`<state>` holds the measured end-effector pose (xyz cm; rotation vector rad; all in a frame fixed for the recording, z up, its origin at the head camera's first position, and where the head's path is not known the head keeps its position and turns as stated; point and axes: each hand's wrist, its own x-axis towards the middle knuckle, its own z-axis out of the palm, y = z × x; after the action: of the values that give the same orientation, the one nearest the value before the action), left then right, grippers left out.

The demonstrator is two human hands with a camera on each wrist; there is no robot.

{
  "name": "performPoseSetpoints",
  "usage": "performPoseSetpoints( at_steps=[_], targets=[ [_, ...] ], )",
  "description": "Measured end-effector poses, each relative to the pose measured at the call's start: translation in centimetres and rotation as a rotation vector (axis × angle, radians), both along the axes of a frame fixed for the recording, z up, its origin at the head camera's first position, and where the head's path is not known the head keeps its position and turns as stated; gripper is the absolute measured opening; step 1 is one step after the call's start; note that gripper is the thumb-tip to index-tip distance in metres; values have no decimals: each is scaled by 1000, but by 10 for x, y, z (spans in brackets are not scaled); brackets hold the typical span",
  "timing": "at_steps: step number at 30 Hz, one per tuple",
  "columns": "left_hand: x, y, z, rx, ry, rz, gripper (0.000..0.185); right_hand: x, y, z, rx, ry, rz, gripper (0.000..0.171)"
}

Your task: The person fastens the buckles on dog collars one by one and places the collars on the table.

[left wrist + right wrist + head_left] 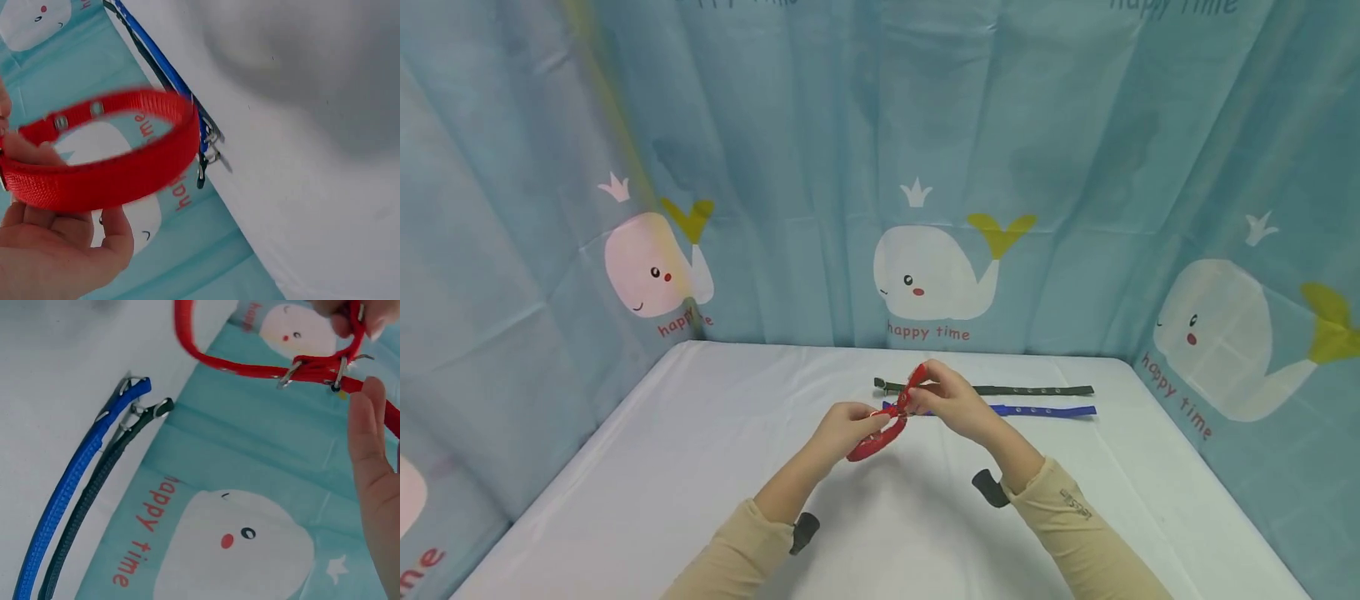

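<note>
A red collar (874, 446) is held up above the table, bent into a loop, with metal eyelets showing on its inner side (97, 109). My left hand (842, 433) pinches the band near the buckle. On the other side, my right hand (955, 404) pinches the free end of the strap, which rises above the loop. In the right wrist view, the strap passes through the metal buckle (287, 374), and fingers of my right hand (375, 450) lie along it. Part of the buckle is hidden by fingers in the head view.
Behind my hands, a blue collar (1052, 411) and a dark green collar (1037, 390) lie stretched out side by side on the white table (700, 483). A light blue curtain (820, 167) with whale prints stands along the table's back and sides.
</note>
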<state>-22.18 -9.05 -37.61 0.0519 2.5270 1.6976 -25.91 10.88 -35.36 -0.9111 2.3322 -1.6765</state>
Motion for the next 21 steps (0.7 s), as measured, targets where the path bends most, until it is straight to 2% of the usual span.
performPoseSetpoints(
  at_steps=[4,9,13,21],
  targets=[
    [-2,2,3,35,-48,48,26,-3,-1,0,-12,-4,26,16],
    [-4,6,2,59,-36,108,24,-5,-2,-1,9,32,68,17],
    [-5,9,1,71,-20,122,22,-7,-4,-3,35,67,77,15],
    [-7,10,-2,53,-11,153,22,-6,-7,-1,50,56,48,16]
  ],
)
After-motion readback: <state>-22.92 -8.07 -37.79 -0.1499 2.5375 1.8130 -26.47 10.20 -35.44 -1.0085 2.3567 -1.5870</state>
